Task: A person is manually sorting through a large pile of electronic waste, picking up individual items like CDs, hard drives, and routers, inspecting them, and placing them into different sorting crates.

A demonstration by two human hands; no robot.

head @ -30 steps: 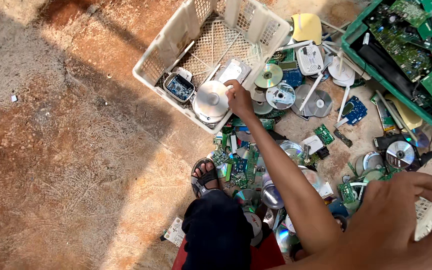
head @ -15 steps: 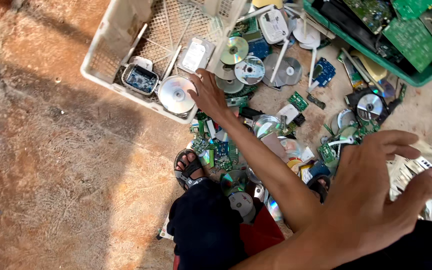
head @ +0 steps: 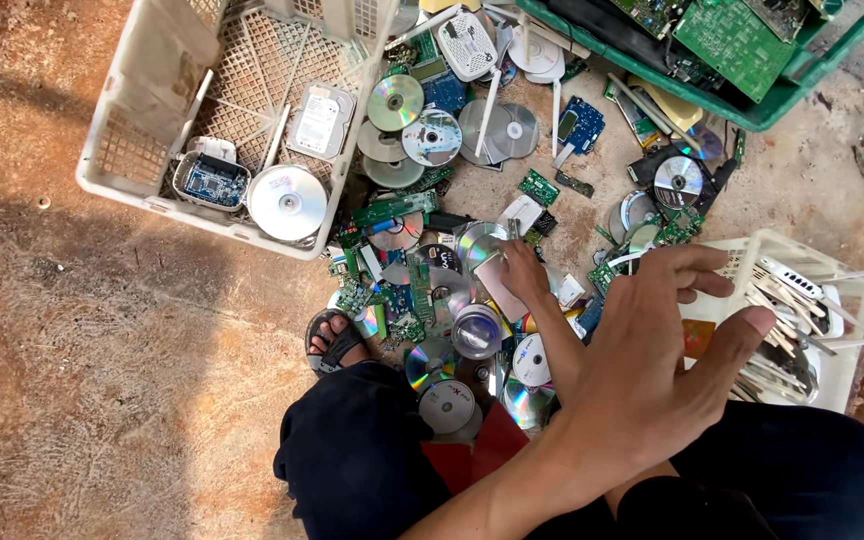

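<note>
Reaching down into the heap of scrap on the ground, the left hand (head: 522, 265) pinches a small flat pale rectangular piece (head: 500, 285) between thumb and fingers, just above a round silver disc stack (head: 476, 330) that lies touching the piece's lower edge. The right hand (head: 652, 350) hangs in the air much nearer the camera, fingers spread apart and holding nothing, its fingertips over the near rim of the small white plastic basket (head: 852, 300) full of pale sticks and strips. Shiny discs crowd round the held piece on every side, so there is little bare floor beside it; the open room is the reddish earth floor (head: 102, 380) to the left, well apart from the heap. Beyond the heap sits a large white lattice crate (head: 142, 150) holding three things I can count: one silver disc (head: 287, 202), one grey metal hard drive (head: 320, 120) and one small blue circuit board in a pale case (head: 212, 180). A green plastic crate (head: 802, 70) of green circuit boards closes the far right edge. One sandalled foot (head: 337, 340) shows at the heap's near left edge.
</note>
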